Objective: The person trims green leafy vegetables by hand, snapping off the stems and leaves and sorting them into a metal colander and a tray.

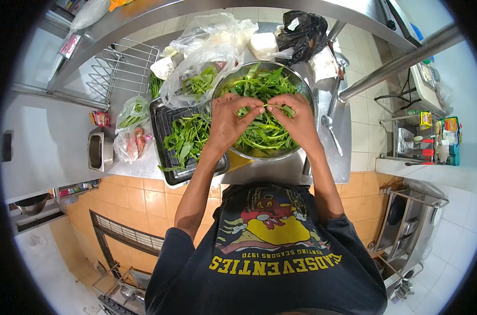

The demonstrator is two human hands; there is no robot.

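Both hands are over a round metal mesh strainer [311, 105] heaped with leafy greens [264, 134]. My left hand [233, 116] pinches a thin green stem between thumb and fingertips. Close beside it, my right hand [292, 113] pinches the same stem, so the fingertips of both hands almost meet. To the left of the strainer is a black tray [162, 118] with more long-stemmed leafy greens [187, 137] on it. Behind the tray, a clear plastic bag [178, 86] has leafy greens in it.
A black plastic bag [304, 37] and a white block-like pack [263, 46] stand at the back. On the right lies a metal spoon [331, 134]. Left are a wire rack [123, 68], small bagged produce [132, 113] and a metal container [100, 149]. A steel shelf [159, 18] overhangs the counter.
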